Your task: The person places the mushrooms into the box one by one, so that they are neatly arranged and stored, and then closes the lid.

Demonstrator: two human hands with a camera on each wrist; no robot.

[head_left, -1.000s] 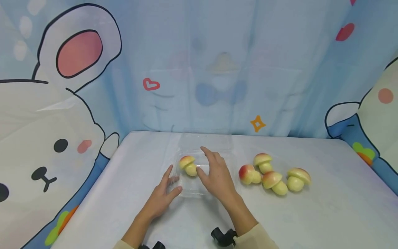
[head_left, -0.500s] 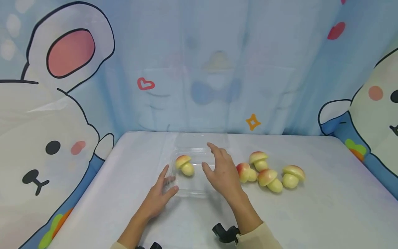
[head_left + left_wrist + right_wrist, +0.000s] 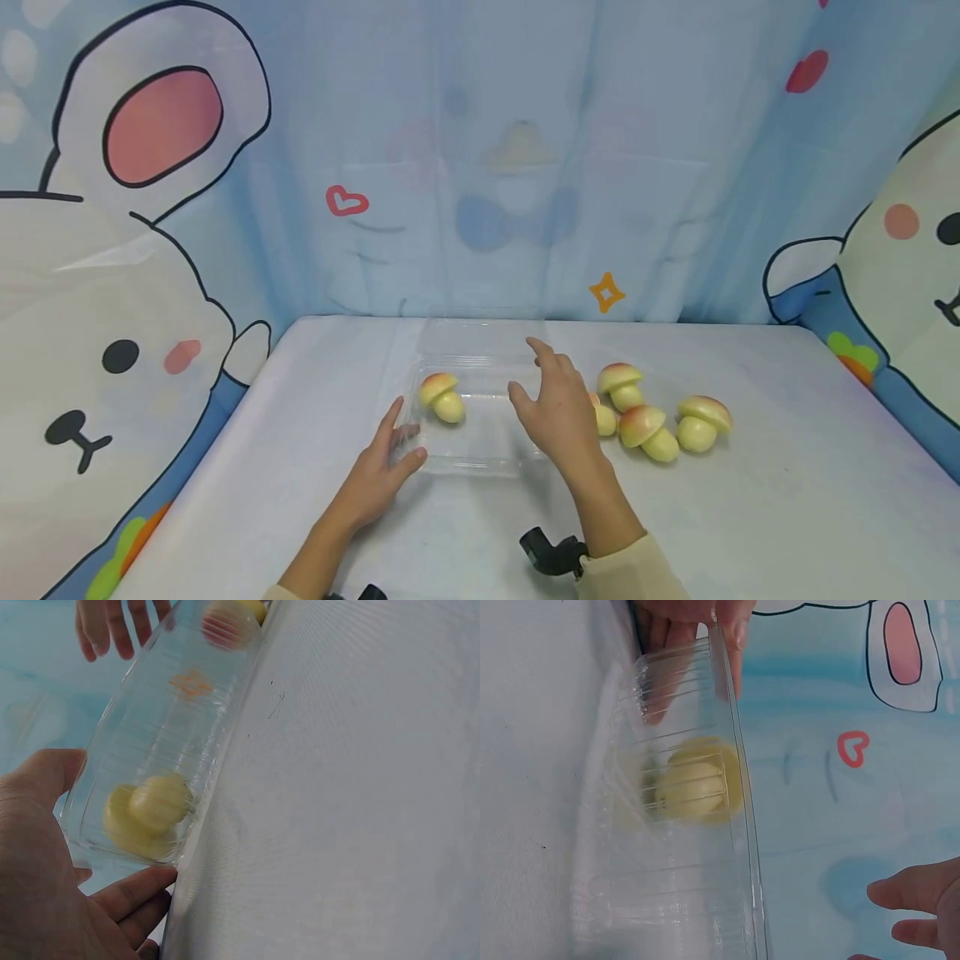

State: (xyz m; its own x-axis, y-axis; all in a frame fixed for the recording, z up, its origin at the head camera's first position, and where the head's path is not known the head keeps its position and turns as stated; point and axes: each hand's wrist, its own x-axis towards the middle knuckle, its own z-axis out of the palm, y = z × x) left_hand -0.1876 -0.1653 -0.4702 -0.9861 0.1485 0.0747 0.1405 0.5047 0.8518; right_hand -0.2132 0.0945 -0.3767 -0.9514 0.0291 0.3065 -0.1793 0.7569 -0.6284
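A clear plastic box [image 3: 472, 462] stands on the white table with one yellow, red-tinged mushroom-shaped piece [image 3: 444, 400] lying in its left part. My left hand [image 3: 375, 479] rests against the box's left side, fingers spread around the near-left corner. In the left wrist view the thumb of that hand [image 3: 41, 847] lies at the rim and its fingertips touch low on the outside. Over the box's right side hovers my right hand [image 3: 558, 408], holding nothing, its fingers apart. It partly hides one of the mushroom-shaped pieces [image 3: 605, 419] beyond it.
Right of the box sit several more mushroom-shaped pieces [image 3: 648, 433] in a loose cluster. The box's clear lid [image 3: 480, 337] is folded back behind it. A blue cartoon curtain [image 3: 502, 167] hangs at the table's far edge. Black camera mounts [image 3: 553, 552] are on both wrists.
My right hand has moved right, away from the mushroom-shaped piece in the box, towards the cluster. My left hand stays at the box's left side. The head view has shifted slightly.
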